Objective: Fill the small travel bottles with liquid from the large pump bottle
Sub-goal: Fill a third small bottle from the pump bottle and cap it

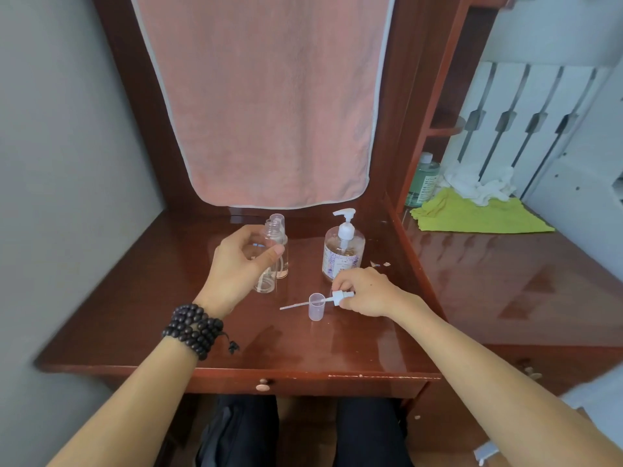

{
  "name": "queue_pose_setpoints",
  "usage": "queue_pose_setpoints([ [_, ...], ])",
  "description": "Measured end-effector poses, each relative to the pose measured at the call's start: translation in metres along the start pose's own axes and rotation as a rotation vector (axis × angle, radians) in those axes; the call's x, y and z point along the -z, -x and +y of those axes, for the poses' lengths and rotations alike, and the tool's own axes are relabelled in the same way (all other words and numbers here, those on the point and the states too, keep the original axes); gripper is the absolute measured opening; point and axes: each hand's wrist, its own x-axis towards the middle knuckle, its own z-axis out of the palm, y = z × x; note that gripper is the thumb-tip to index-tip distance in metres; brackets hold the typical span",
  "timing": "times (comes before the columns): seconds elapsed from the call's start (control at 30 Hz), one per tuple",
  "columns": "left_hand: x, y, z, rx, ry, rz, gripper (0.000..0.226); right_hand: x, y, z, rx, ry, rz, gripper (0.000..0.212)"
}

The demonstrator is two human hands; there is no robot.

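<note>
Across the middle of the frame stretched the glossy red-brown wooden desk [188,318], its polished top likely to let smooth plastic slide. Right of centre on it stood the large clear pump bottle with a white pump head and a lilac label [344,254], mostly full of pale liquid; it was probably the heaviest item, stiff-walled, and best steadied round its broad body while the pump was pressed.

Left of centre, the left hand [236,267] had its fingers and thumb curled round a small clear plastic travel bottle with an open threaded neck [269,257], lifted and slightly tilted. Empty-looking, it should be light, rigid but slick, so a grip round the mid-body suited it. Just behind it stood a second small clear travel bottle with its transparent cap on [282,251].

Lower centre, the right hand [365,291] pinched the white spray head with its thin dip tube [333,296] at the collar, the tube lying across a small translucent cap [317,306] standing on the desk. That tube looked flimsy and bendable; the collar seemed the safer place to hold.
</note>
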Motion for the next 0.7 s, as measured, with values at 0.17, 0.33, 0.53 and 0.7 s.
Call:
queue_pose_setpoints([
  [0.17, -0.007, -0.002, -0.002, 0.016, 0.009, -0.070, 0.026, -0.008, 0.001, 0.000, 0.079, 0.035, -0.021, 0.018],
  [0.33, -0.013, -0.004, -0.005, 0.047, 0.003, -0.107, 0.035, -0.011, 0.001, 0.004, 0.070, 0.031, -0.012, 0.021],
  [0.53, -0.020, -0.007, -0.006, 0.046, -0.003, -0.120, 0.038, 0.000, 0.002, 0.003, 0.059, 0.021, -0.014, 0.036],
  [0.7, -0.033, -0.018, -0.004, 0.022, -0.070, -0.101, 0.030, 0.034, 0.001, 0.001, 0.088, -0.084, 0.062, 0.024],
])
